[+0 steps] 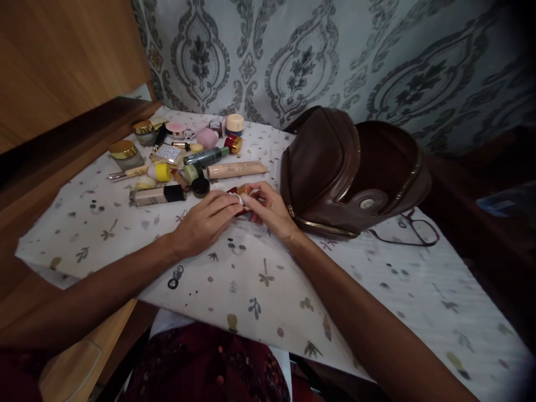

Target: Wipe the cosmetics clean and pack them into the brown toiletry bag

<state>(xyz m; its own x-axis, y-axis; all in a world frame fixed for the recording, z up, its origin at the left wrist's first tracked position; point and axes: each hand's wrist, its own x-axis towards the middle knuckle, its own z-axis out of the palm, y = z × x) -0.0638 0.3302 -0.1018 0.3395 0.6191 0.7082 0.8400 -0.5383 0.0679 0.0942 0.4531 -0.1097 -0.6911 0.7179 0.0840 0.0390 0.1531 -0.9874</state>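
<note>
My right hand (272,209) has its fingers wrapped round a small red and amber container (242,190), just left of the brown bag. From the left, my left hand (207,220) meets it, fingers pressed together on a small white piece (238,197) against the container. The fingers hide most of both items. Just beyond my hands lies a beige tube (237,170). A round black-lidded jar (201,187) stands next to my left hand, and a foundation bottle with a black cap (157,195) lies farther left.
An open brown leather bag (322,162) stands at the right, with eyeglasses (419,231) beside it. Several cosmetics, among them a gold-lidded jar (123,153) and a green tube (205,157), crowd the back left of the patterned tablecloth (234,312). A patterned curtain hangs behind.
</note>
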